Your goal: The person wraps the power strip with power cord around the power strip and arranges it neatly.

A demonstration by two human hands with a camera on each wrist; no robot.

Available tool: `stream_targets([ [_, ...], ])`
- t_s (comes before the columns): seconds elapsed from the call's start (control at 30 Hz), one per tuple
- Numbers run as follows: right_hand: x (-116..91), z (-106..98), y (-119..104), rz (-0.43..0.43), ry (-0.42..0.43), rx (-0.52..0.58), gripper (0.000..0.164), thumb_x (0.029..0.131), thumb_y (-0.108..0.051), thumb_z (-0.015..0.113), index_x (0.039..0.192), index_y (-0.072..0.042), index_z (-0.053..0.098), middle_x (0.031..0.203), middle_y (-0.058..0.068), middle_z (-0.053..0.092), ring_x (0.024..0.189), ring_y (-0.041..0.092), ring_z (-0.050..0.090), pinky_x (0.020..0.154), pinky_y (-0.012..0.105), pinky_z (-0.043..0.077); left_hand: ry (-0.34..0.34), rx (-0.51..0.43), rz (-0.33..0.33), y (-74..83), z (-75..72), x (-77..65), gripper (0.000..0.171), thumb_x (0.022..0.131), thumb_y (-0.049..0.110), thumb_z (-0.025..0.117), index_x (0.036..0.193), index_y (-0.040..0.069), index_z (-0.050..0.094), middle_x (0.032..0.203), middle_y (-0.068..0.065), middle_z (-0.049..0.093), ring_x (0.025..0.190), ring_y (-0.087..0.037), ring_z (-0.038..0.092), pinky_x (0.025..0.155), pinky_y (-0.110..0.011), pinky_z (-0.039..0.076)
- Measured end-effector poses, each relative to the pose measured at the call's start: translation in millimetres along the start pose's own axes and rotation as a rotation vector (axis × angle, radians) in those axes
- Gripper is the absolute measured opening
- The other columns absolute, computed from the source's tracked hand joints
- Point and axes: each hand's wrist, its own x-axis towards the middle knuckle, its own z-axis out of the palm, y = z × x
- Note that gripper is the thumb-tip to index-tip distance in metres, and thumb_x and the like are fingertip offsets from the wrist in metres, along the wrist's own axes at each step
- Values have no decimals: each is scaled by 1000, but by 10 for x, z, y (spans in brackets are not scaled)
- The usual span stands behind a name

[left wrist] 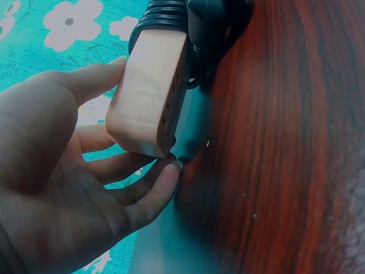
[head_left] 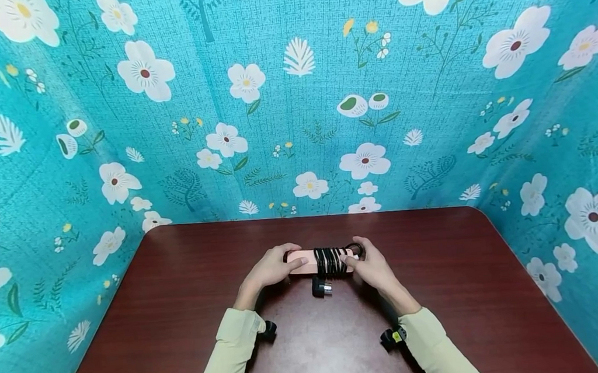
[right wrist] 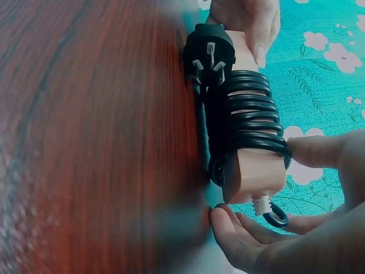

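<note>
A pink power strip [head_left: 310, 255] lies crosswise near the middle of the table, with a black cord [right wrist: 251, 104] wound around it in several turns. My left hand [head_left: 271, 268] grips its left end, thumb on the near face and fingers curled around behind. At the other end my right hand [head_left: 375, 267] holds it, the thumb pressing beside the windings. A black three-pin plug [right wrist: 210, 52] sticks out on the near side, its prongs bare. From the strip's right end the cord leaves through a white ribbed sleeve [right wrist: 262, 204] and bends in a small loop.
The dark red wood-grain table [head_left: 182, 313] has rounded far corners. Blue cloth [head_left: 282, 111] with white flowers hangs behind it and along both sides. Small black devices, one at the left wrist [head_left: 268, 331] and one at the right [head_left: 393, 338], sit by the sleeve cuffs.
</note>
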Motion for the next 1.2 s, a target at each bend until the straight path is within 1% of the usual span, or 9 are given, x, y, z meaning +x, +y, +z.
stream_targets([
  [0.27,1,0,-6,31,-16,0,79,99,-31,71,160,0,32,140,22,60,106,27,59,89,38,47,-5,-9,-10,-15,-3,-2,58,103,45,65,147,8,59,82,-7,71,54,-17,64,97,-44,53],
  [0.33,-6,-2,-8,32,-17,1,79,99,-31,71,160,1,32,138,21,60,105,26,59,88,37,48,-6,-14,-15,-14,-4,-5,58,103,45,65,147,9,58,84,-7,70,54,-17,63,96,-44,53],
  [0.43,-10,0,-3,35,-15,1,77,98,-30,71,158,1,34,135,21,60,101,25,60,83,34,48,-1,-13,-18,-13,-8,-14,57,102,45,66,147,9,59,101,-9,74,59,-18,64,99,-46,52],
  [0.53,-12,3,1,33,-12,13,76,97,-26,72,157,2,35,133,22,60,95,24,62,78,31,49,10,1,-15,-20,-11,-21,57,101,43,69,146,10,60,128,-9,72,81,-14,66,104,-47,52],
  [0.6,-11,3,0,30,-12,27,76,96,-22,73,157,3,34,131,22,61,92,23,63,74,30,49,13,4,-10,-26,-13,-25,57,99,41,71,146,10,60,136,-8,69,88,-14,64,102,-45,52],
  [0.83,-7,-20,-1,35,-27,69,81,93,-14,75,159,4,31,134,21,60,89,18,63,69,27,49,26,-63,7,-27,6,-33,49,93,27,80,136,9,64,102,-7,70,69,-19,65,72,-32,53],
  [1.0,-24,-50,18,29,-46,66,80,91,-9,77,157,3,33,137,22,59,85,18,59,67,27,48,80,-40,26,-4,45,-37,43,90,21,83,130,14,67,106,-6,70,84,-19,60,74,-30,50],
  [1.13,-51,-96,10,35,-79,36,80,91,-12,78,156,0,34,140,22,59,82,22,68,77,32,49,81,-35,19,7,57,-23,44,91,20,82,132,16,67,108,-6,69,80,-19,59,73,-31,49],
  [1.2,-66,-121,1,35,-95,-2,79,91,-17,80,155,-1,37,140,21,59,90,22,70,85,36,49,64,-45,16,9,58,-15,47,92,19,81,136,15,65,109,-8,69,73,-20,61,71,-32,50],
])
